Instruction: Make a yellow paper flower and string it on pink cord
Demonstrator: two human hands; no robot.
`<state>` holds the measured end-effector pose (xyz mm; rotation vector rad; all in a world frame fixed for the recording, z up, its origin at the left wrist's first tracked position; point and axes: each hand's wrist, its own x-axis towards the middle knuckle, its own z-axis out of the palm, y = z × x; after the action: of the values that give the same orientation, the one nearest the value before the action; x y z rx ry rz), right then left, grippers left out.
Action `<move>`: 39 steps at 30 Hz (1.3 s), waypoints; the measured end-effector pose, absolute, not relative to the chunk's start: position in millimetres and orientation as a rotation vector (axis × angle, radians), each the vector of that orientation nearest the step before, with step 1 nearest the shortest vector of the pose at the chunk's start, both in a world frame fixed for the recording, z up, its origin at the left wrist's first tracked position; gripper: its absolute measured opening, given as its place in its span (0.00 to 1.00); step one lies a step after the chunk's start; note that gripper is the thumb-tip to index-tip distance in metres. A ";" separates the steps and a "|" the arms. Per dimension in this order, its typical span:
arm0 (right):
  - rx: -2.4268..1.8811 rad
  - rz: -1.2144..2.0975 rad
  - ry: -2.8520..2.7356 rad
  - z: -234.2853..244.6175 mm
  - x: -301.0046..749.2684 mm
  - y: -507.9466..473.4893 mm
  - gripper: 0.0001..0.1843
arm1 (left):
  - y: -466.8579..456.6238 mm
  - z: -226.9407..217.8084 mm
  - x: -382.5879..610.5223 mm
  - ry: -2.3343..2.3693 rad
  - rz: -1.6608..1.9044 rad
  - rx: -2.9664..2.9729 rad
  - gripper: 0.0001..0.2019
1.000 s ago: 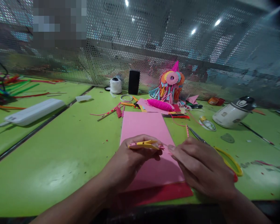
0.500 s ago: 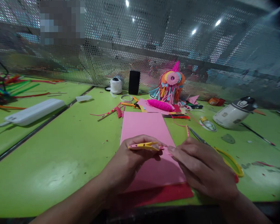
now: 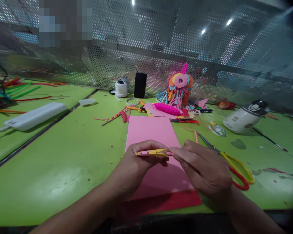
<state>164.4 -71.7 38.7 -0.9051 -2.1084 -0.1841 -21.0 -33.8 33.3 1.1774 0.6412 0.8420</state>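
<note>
My left hand (image 3: 139, 165) is closed around a small yellow-and-pink folded paper piece (image 3: 152, 152), which points to the right. At its right end, the fingertips of my right hand (image 3: 205, 165) pinch a narrow pink tip. Both hands are held above a pink paper sheet (image 3: 148, 130), with a red sheet (image 3: 171, 201) showing under its near edge. Just beyond my right hand lie scissors (image 3: 238, 169) with yellow and red handles, and a small patterned strip (image 3: 196, 136) beside their blades.
Behind the sheet are bright pink yarn (image 3: 167, 109), a tasselled paper ornament (image 3: 180, 84), an upright black phone (image 3: 140, 85) and a white thread spool (image 3: 121, 88). A white-and-black bottle (image 3: 245, 117) lies at right. On the left are a white power strip (image 3: 36, 116) and colourful strips (image 3: 21, 89).
My right hand has moved left and closed in on the pink end of the paper piece, uncovering more of the scissors' handles. The left hand has barely moved.
</note>
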 end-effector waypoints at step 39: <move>-1.241 0.801 -1.639 31.0 161.7 -58.2 0.12 | -20.0 19.5 -14.4 0.654 0.734 0.887 0.08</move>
<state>161.7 -58.2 31.0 -1.2414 -1.6386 0.8012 -14.4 -20.0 19.5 0.8868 0.6543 0.7339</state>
